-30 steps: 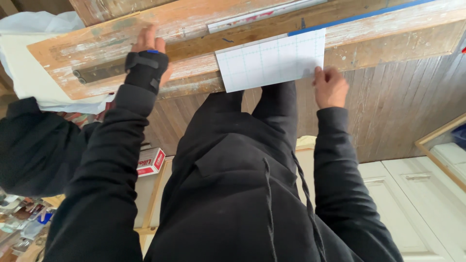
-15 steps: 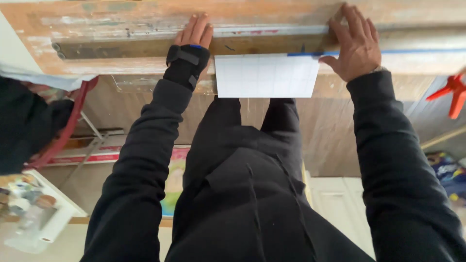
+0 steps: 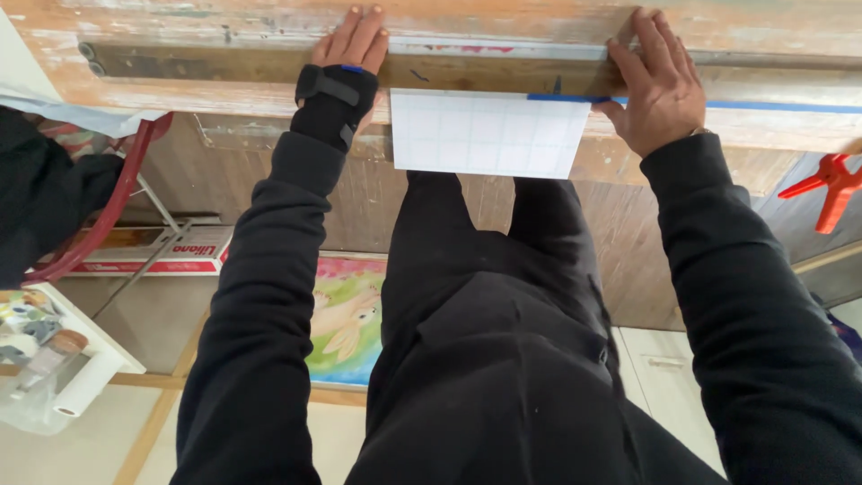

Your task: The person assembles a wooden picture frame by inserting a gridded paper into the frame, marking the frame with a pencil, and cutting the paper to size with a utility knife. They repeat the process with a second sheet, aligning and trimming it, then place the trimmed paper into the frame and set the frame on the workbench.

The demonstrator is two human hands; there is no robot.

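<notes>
Both hands (image 3: 346, 54) (image 3: 660, 85) flat along worn plank (image 3: 224, 36)

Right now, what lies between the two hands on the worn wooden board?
In the head view, between the left hand and right hand: a white gridded sheet, strip of blue tape and bare wooden board.

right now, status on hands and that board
Left hand flat on board, open. Right hand pressing blue tape at board edge. White grid sheet hangs between them. Red clamp off right.
</notes>
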